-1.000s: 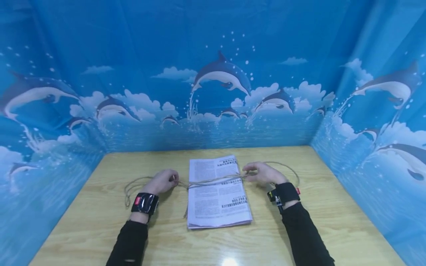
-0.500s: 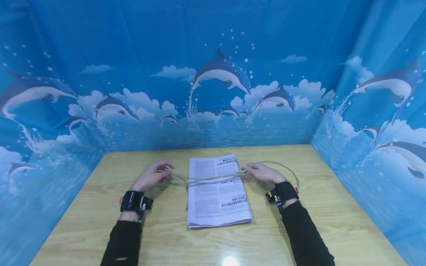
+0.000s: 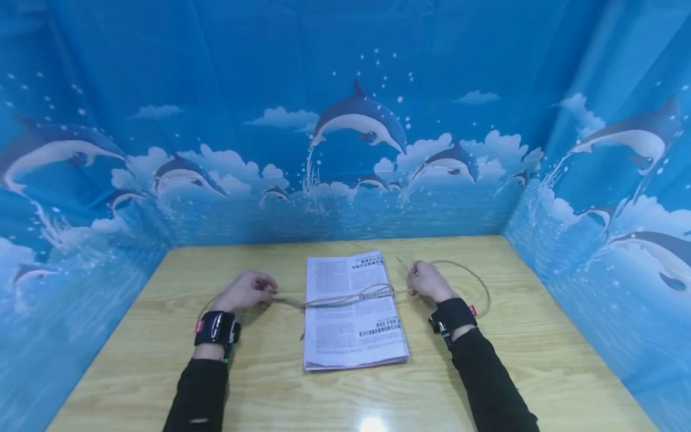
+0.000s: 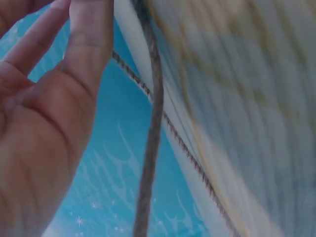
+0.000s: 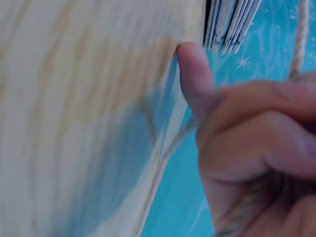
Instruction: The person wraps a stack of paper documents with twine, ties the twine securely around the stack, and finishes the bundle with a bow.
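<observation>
A folded stack of newspapers [image 3: 353, 336] lies on the wooden table, with strands of twine [image 3: 335, 302] running across its middle. To the left of the stack, my left hand [image 3: 245, 292] pinches the twine between thumb and fingers. More twine [image 4: 153, 123] hangs past that hand in the left wrist view. Just off the stack's right edge, my right hand [image 3: 429, 281] grips the other side, and the twine [image 5: 244, 207] passes through its curled fingers in the right wrist view. On the right part of the stack the strands bow into a slack loop.
A loose curve of twine [image 3: 480, 285] lies on the table [image 3: 540, 360] right of the right hand. A short twine end [image 3: 302, 336] shows by the stack's left edge. Blue dolphin-print curtain [image 3: 345, 204] encloses the table's back and sides.
My left hand has drawn leftward with the twine. My right hand has shifted slightly right, away from the stack's edge, and the strands across the newspapers now lie looser, with a loop.
</observation>
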The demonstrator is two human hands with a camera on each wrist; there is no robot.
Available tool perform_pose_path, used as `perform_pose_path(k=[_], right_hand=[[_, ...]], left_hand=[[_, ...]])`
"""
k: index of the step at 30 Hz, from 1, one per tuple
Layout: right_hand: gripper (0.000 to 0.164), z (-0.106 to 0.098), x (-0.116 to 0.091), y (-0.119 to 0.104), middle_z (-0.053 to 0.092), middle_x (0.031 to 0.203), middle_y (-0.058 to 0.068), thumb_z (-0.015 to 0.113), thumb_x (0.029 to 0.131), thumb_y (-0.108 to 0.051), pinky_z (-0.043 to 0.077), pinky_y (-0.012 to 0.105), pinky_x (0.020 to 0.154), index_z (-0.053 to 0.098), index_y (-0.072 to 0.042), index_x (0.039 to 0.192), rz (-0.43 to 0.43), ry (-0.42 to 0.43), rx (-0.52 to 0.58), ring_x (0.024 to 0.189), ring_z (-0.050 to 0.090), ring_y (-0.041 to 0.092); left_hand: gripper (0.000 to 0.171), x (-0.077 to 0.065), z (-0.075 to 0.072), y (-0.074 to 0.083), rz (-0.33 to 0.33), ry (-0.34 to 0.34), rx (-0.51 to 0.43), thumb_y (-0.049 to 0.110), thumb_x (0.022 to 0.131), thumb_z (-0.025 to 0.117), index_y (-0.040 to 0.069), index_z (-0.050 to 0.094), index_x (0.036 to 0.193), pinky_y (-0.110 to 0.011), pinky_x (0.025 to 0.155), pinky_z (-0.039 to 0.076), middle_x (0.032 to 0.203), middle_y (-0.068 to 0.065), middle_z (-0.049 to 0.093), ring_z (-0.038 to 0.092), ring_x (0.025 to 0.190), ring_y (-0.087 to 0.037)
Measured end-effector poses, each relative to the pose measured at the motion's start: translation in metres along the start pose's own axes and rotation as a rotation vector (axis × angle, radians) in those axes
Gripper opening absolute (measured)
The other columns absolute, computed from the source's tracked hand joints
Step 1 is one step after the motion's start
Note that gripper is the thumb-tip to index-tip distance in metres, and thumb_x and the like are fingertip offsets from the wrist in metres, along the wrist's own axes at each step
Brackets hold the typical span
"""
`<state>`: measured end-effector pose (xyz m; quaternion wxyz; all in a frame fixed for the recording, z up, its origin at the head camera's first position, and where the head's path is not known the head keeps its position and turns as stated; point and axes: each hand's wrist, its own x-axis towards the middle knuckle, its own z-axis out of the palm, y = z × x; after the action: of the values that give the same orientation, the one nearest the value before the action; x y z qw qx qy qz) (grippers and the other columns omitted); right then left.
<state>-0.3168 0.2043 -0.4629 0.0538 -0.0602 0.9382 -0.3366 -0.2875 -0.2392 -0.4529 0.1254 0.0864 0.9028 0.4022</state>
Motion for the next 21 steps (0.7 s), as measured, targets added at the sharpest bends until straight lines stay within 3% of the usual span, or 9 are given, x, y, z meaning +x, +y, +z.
perform_pose_path(k=[2, 5, 7, 10, 13, 16, 18, 21], right_hand=[[0.029, -0.003, 0.000, 0.002, 0.065, 0.088, 0.018, 0.041, 0.102, -0.012, 0.048, 0.030, 0.060, 0.047, 0.008, 0.121, 0.041, 0.025, 0.034, 0.067, 0.067, 0.021], [0.060, -0.009, 0.000, 0.005, 0.063, 0.112, 0.030, 0.045, 0.103, -0.024, 0.053, 0.039, 0.071, 0.019, 0.007, 0.147, 0.054, 0.035, 0.056, 0.089, 0.069, 0.033], [0.083, -0.013, 0.000, 0.006, 0.054, 0.129, 0.036, 0.052, 0.101, -0.036, 0.052, 0.048, 0.086, 0.000, 0.002, 0.154, 0.047, 0.022, 0.084, 0.109, 0.062, 0.042], [0.096, -0.022, -0.002, 0.008, 0.047, 0.138, 0.037, 0.058, 0.096, -0.049, 0.044, 0.055, 0.101, -0.001, -0.003, 0.156, 0.024, -0.022, 0.123, 0.125, 0.052, 0.046], [0.082, -0.027, -0.004, 0.013, 0.061, 0.123, 0.029, 0.060, 0.095, -0.045, 0.051, 0.047, 0.091, 0.020, -0.003, 0.154, -0.054, -0.098, 0.153, 0.111, 0.061, 0.040], [0.049, -0.027, -0.007, 0.019, 0.069, 0.105, 0.016, 0.062, 0.097, -0.031, 0.050, 0.033, 0.072, 0.053, -0.003, 0.136, -0.165, -0.161, 0.138, 0.089, 0.063, 0.026], [0.034, -0.027, -0.010, 0.021, 0.070, 0.101, 0.013, 0.062, 0.097, -0.026, 0.047, 0.029, 0.069, 0.066, -0.003, 0.121, -0.225, -0.186, 0.119, 0.083, 0.062, 0.022], [0.028, -0.025, -0.011, 0.017, 0.071, 0.102, 0.011, 0.062, 0.097, -0.027, 0.048, 0.028, 0.068, 0.072, -0.005, 0.112, -0.251, -0.223, 0.117, 0.082, 0.061, 0.019]], left_hand=[[0.026, -0.001, -0.003, -0.001, -0.004, 0.007, 0.049, 0.003, 0.085, 0.068, 0.002, 0.067, 0.111, -0.031, 0.067, 0.051, 0.089, -0.008, 0.065, 0.062, 0.078, -0.018], [0.022, -0.002, -0.006, -0.002, 0.000, 0.010, 0.103, 0.006, 0.087, 0.068, 0.004, 0.069, 0.109, -0.030, 0.066, 0.049, 0.088, -0.008, 0.065, 0.060, 0.078, -0.018], [0.017, -0.002, -0.008, -0.002, 0.002, 0.033, 0.131, 0.008, 0.090, 0.065, 0.004, 0.069, 0.107, -0.031, 0.065, 0.048, 0.088, -0.009, 0.065, 0.060, 0.078, -0.020], [0.017, -0.003, -0.014, -0.004, -0.020, 0.114, 0.169, 0.009, 0.093, 0.061, 0.002, 0.068, 0.107, -0.031, 0.062, 0.047, 0.086, -0.010, 0.065, 0.059, 0.074, -0.020], [0.022, -0.009, -0.023, -0.012, -0.083, 0.253, 0.226, 0.010, 0.092, 0.058, -0.001, 0.065, 0.109, -0.031, 0.060, 0.045, 0.087, -0.013, 0.066, 0.059, 0.073, -0.021], [0.025, -0.018, -0.033, -0.024, -0.171, 0.366, 0.258, 0.010, 0.090, 0.057, -0.004, 0.063, 0.110, -0.035, 0.060, 0.046, 0.090, -0.018, 0.067, 0.061, 0.075, -0.027], [0.026, -0.022, -0.037, -0.032, -0.192, 0.395, 0.300, 0.009, 0.088, 0.056, -0.005, 0.063, 0.109, -0.041, 0.065, 0.048, 0.096, -0.023, 0.066, 0.061, 0.081, -0.034], [0.035, -0.024, -0.036, -0.032, -0.182, 0.372, 0.354, 0.009, 0.087, 0.055, -0.007, 0.059, 0.118, -0.052, 0.079, 0.049, 0.114, -0.032, 0.062, 0.060, 0.100, -0.045]])
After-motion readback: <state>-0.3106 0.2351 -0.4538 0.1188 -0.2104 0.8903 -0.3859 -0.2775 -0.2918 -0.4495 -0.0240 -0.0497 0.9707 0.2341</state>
